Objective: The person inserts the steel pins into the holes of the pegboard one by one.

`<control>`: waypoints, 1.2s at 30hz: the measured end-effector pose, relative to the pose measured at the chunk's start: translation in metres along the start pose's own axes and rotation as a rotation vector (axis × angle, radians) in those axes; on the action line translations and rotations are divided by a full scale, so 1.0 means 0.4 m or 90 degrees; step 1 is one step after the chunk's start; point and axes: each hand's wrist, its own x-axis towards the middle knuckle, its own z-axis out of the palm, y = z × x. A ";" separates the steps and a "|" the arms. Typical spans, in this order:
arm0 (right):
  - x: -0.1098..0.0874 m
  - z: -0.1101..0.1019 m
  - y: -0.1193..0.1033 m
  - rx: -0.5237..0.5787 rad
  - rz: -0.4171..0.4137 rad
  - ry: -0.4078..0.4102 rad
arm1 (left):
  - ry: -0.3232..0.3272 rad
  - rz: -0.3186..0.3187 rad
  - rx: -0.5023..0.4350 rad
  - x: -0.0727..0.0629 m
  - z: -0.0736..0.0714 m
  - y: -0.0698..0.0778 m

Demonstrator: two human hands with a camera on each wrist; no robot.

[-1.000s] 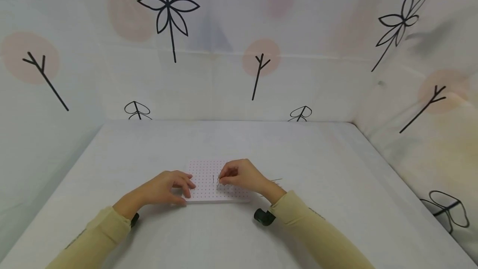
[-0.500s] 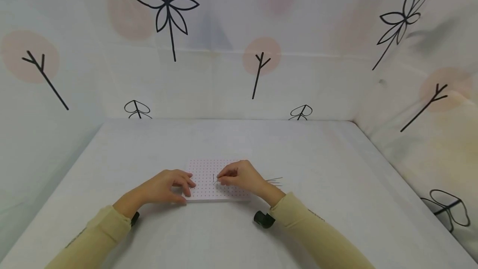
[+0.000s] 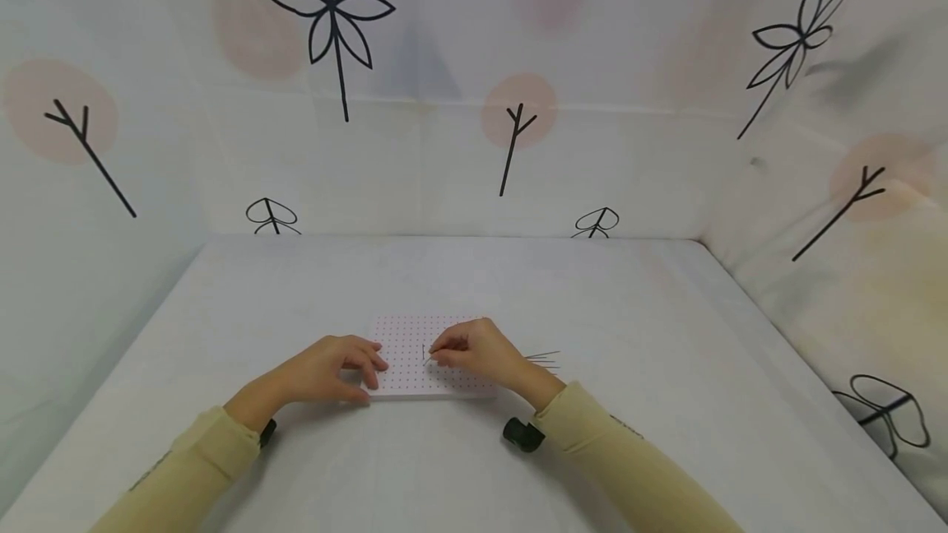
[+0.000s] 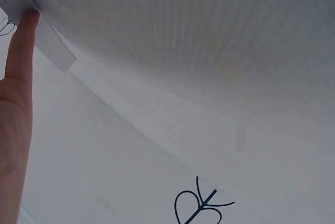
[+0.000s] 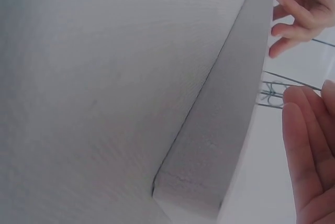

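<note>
A white board (image 3: 403, 385) with a grid of pink dots lies on the table. My left hand (image 3: 333, 368) rests at its left edge, fingers on top and the thumb at the front corner. In the left wrist view a finger of that hand touches the board's side (image 4: 55, 48). Over the board's middle, my right hand (image 3: 477, 348) pinches a thin dark stick (image 5: 296, 80), which slants down to the board. Several similar thin sticks (image 5: 271, 105) stand in the board close to these fingertips. The right palm hides part of the board in the head view.
Several loose thin sticks (image 3: 544, 358) lie right of the board, partly behind the right wrist. A white cloth covers the table (image 3: 355, 467). Patterned fabric walls (image 3: 415, 163) stand at the back and both sides. A black wrist camera (image 3: 522, 434) hangs under the right wrist.
My right hand has shifted slightly left over the board, and its fingertips are nearer the standing sticks. The left hand stays in place.
</note>
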 end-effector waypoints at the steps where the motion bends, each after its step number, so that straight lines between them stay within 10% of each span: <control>1: 0.000 0.000 -0.001 -0.002 -0.002 0.000 | 0.000 -0.001 -0.001 0.000 0.000 0.001; 23: 0.022 0.025 -0.012 -0.108 0.009 -0.007 | 0.001 0.001 -0.002 0.001 0.003 -0.006; 36: 0.002 -0.007 -0.013 -0.043 0.031 -0.007 | -0.003 -0.010 -0.014 0.001 0.001 -0.002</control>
